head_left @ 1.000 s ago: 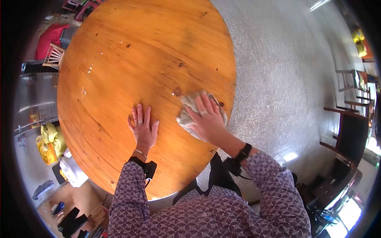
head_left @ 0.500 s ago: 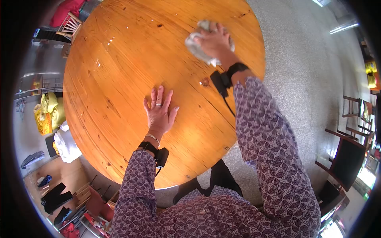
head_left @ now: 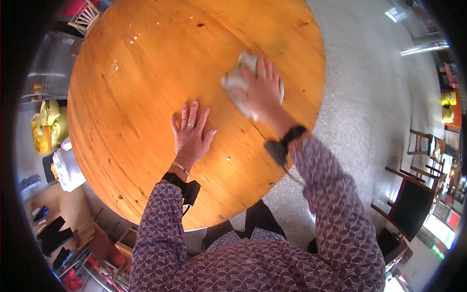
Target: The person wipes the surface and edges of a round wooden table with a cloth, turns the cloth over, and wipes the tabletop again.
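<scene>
A round wooden table with dark knots fills the middle of the view. My right hand presses a crumpled greyish-white cloth against the tabletop, right of centre; motion blurs both a little. The palm hides part of the cloth. Flat on the wood nearer to me lies my left hand, its fingers spread, holding nothing. Small white crumbs dot the far left of the tabletop, and one white bit lies between my two hands.
Several dark chairs stand off to the right on the grey floor. On the left are yellow bags and a white bag. A wooden chair is by the table's far left edge.
My right hand has drawn the cloth nearer to me across the tabletop. The left hand stays flat on the wood. The whole view has shifted slightly.
</scene>
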A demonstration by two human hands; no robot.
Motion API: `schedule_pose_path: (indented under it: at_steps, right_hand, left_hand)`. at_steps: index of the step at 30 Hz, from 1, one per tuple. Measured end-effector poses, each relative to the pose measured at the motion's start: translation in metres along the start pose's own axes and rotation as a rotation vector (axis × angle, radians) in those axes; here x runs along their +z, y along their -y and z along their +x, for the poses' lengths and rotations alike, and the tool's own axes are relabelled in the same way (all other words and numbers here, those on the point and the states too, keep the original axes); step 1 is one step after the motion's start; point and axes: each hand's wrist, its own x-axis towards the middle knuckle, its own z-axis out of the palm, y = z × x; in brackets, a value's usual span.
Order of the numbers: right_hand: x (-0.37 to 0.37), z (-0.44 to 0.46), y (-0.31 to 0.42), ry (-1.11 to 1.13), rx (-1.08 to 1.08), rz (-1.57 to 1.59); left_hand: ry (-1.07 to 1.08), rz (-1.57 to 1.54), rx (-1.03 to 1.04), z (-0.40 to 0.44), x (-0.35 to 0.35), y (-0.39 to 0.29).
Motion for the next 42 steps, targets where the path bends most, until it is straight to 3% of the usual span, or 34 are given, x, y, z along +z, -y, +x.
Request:
schedule_pose_path:
  at_steps: [4, 7, 14, 20, 24, 26, 30, 32, 36, 40, 42]
  right_hand:
    - [0.020, 0.125, -0.017, -0.036, 0.051, -0.062]
    - [0.044, 0.156, -0.006, -0.124, 0.166, -0.112]
    - [0.017, 0.041, 0.003, 0.074, -0.203, 0.091]
    - [-0.013, -0.025, -0.037, -0.003, 0.243, 0.160]
    - [-0.024, -0.075, 0.010, 0.079, 0.380, 0.870]
    - [-0.006, -0.108, 0.046, 0.118, 0.347, 1.149]
    - [-0.008, -0.190, 0.120, 0.060, -0.121, 0.112]
    - [-0.006, -0.203, 0.113, 0.056, -0.105, 0.175]
    - [-0.010, -0.186, 0.072, 0.103, 0.177, 0.012]
    - [-0.021, -0.114, -0.025, -0.033, 0.498, -0.113]
    - [-0.019, -0.087, -0.087, -0.232, 0.525, -0.187]
  left_hand:
    - [0.000, -0.037, 0.002, 0.000, -0.007, 0.003]
    - [0.036, -0.007, -0.016, -0.001, -0.009, 0.002]
    - [0.042, 0.018, -0.032, 0.000, -0.006, 0.000]
    - [-0.005, -0.019, -0.032, -0.003, -0.005, 0.002]
    - [-0.062, -0.070, -0.045, -0.002, 0.002, 0.008]
    - [-0.072, -0.171, -0.053, -0.002, 0.003, 0.011]
    - [-0.139, -0.288, -0.004, -0.007, -0.005, 0.014]
    - [-0.124, -0.213, -0.006, -0.005, -0.003, 0.014]
    - [-0.100, -0.163, -0.013, -0.005, -0.001, 0.011]
    - [-0.059, -0.110, -0.030, -0.003, -0.007, 0.007]
    - [-0.043, -0.081, -0.032, -0.002, -0.007, 0.005]
